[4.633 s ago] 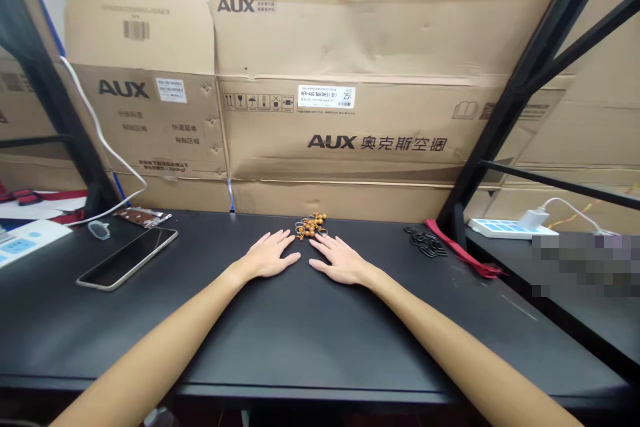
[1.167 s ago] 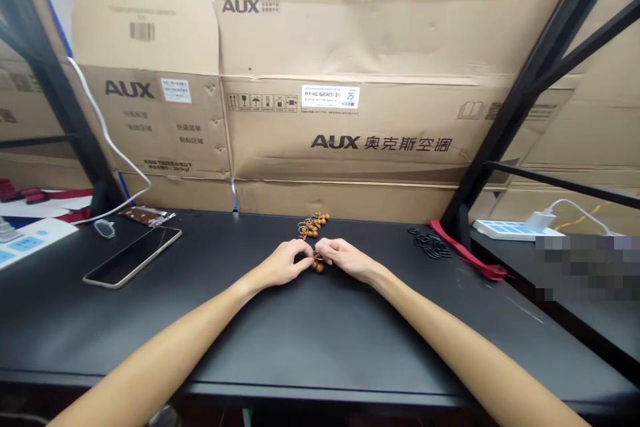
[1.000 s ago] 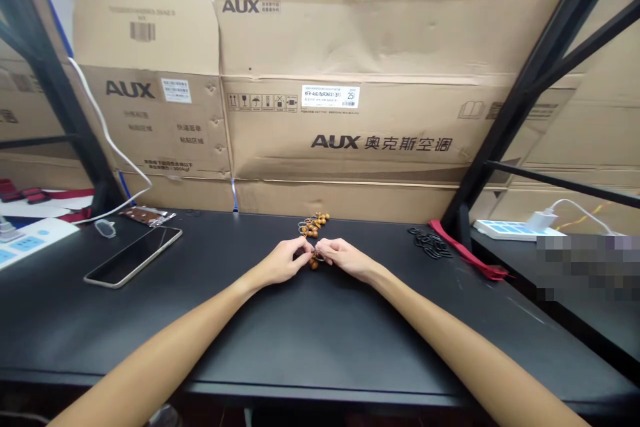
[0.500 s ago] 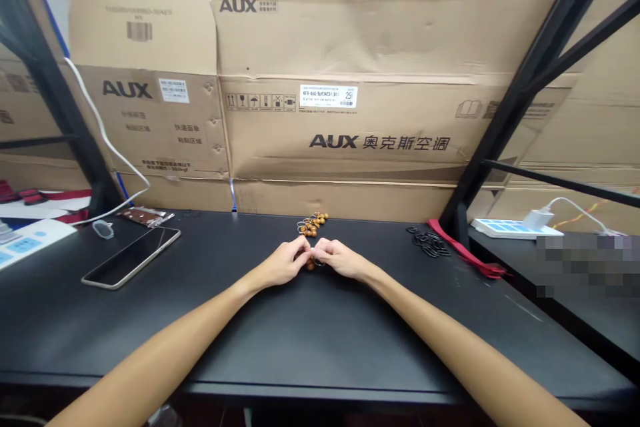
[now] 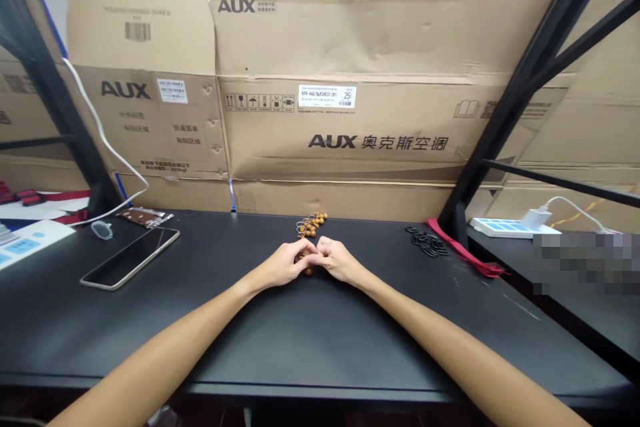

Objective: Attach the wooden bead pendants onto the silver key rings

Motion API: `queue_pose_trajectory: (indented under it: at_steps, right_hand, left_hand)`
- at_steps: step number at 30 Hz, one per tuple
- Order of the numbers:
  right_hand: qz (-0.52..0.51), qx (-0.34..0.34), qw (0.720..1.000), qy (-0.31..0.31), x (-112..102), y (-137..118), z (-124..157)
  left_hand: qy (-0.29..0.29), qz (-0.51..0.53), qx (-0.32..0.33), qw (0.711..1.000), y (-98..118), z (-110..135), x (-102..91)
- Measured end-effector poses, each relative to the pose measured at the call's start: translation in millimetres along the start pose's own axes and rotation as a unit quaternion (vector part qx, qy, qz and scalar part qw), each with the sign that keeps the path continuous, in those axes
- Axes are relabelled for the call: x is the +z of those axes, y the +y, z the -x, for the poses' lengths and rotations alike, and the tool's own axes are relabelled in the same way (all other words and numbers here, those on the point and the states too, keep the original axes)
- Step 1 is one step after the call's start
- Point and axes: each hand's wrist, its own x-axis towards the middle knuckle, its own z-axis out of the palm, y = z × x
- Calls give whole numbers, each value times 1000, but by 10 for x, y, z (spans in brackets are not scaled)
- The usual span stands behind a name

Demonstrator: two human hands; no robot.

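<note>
My left hand (image 5: 283, 263) and my right hand (image 5: 339, 260) meet at the middle of the black table (image 5: 300, 333), fingertips pinched together on a small wooden-bead keychain (image 5: 306, 269). Only a bead or two shows below the fingers; the rest is hidden. Just behind my hands lies a small pile of wooden-bead keychains (image 5: 311, 224) with metal rings.
A phone (image 5: 131, 257) lies face up at the left, with a small clear piece (image 5: 101, 229) and a brown packet (image 5: 144, 216) behind it. Black rings (image 5: 427, 241) and a red strap (image 5: 463, 252) lie at the right. Power strips sit at both sides. Cardboard boxes (image 5: 350, 93) wall the back.
Both hands lay flat and open by the bead pile at first. They have since pinched a bead keychain between them and drawn closer together, covering most of it.
</note>
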Motion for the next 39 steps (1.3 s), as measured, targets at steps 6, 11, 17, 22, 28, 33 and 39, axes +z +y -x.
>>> queue_pose_trajectory:
  at_steps: [6, 11, 17, 22, 28, 33, 39]
  right_hand:
    - [42, -8, 999, 31, 19, 24, 5]
    - [38, -12, 999, 36, 33, 24, 15]
    - [-20, 20, 999, 17, -44, -20, 16]
    - [-60, 38, 997, 19, -99, -57, 14]
    - [-100, 50, 993, -32, -141, -114, 55]
    - [-79, 37, 995, -55, -134, -133, 77]
    - [-74, -6, 997, -16, -91, -82, 61]
  left_hand:
    - [-19, -51, 4, 999, -32, 2, 26]
    - [-1, -83, 27, 996, -73, -14, 64]
    - [15, -32, -1, 999, -43, -11, 26]
    - [24, -2, -31, 999, -111, -25, -10]
    - [41, 55, -48, 996, -162, -41, -25]
    - [65, 88, -58, 992, -192, -58, -38]
    - [76, 98, -68, 990, -232, -62, -36]
